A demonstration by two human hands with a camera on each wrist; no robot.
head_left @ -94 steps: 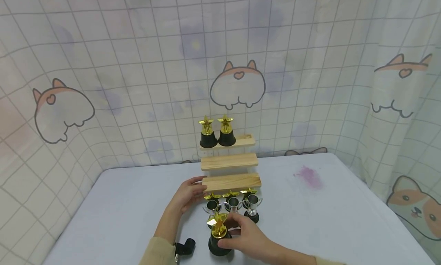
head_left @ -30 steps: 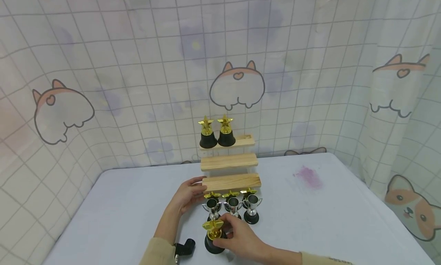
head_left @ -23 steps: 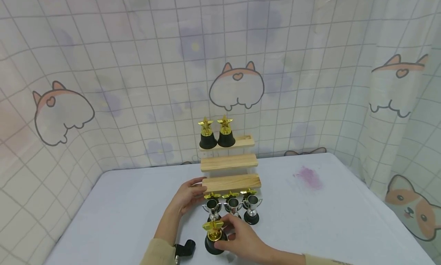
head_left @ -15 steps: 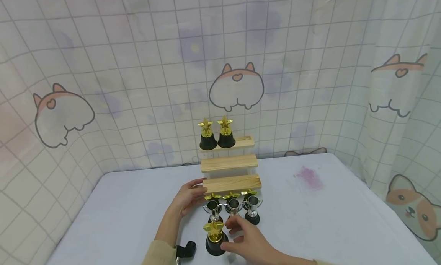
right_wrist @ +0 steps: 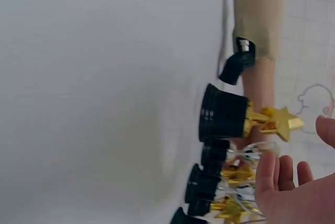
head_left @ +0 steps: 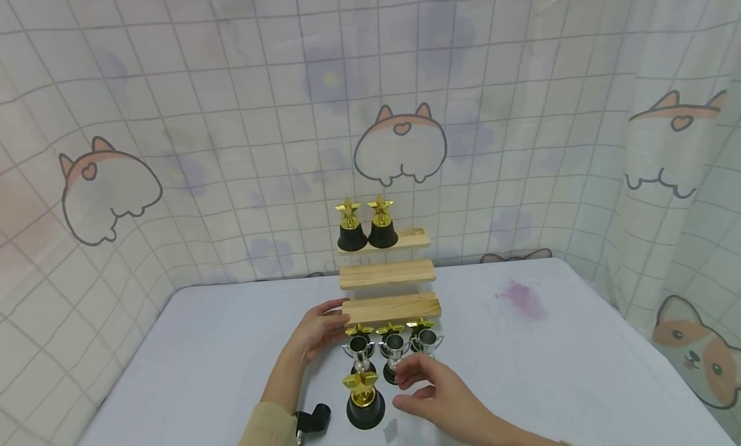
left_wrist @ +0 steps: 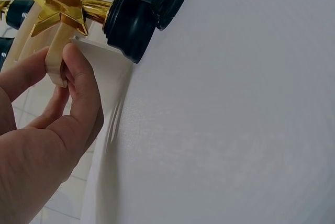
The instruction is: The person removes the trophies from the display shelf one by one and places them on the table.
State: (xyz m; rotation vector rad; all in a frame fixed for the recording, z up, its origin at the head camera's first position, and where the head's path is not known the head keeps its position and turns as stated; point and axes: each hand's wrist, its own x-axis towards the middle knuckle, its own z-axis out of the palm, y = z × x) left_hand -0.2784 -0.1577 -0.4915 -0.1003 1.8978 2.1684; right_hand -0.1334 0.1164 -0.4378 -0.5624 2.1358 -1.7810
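My left hand [head_left: 317, 333] pinches the left end of the lowest wooden step [head_left: 390, 309] of a tiered display stand; the left wrist view shows thumb and fingers about the board end [left_wrist: 56, 67]. In front, a gold star trophy [head_left: 365, 410] with a black base stands upright on the table. My right hand [head_left: 444, 398] hovers just right of it, fingers relaxed and apart from it, holding nothing. Behind it stand three silver cup trophies [head_left: 395, 346], the right one partly hidden by this hand. Three gold star trophies [head_left: 389, 330] form a row before the step.
Two star trophies [head_left: 382, 230] stand on the top step [head_left: 412, 239], towards its left. A bare middle step [head_left: 388, 274] lies below. A black wrist-camera piece [head_left: 315, 418] sits by the left forearm. A patterned curtain [head_left: 243, 143] hangs behind the white table [head_left: 521, 362].
The right hand has set the front star trophy a little further left on the table, let go of it and drawn back to the right. The left hand has stayed on the step.
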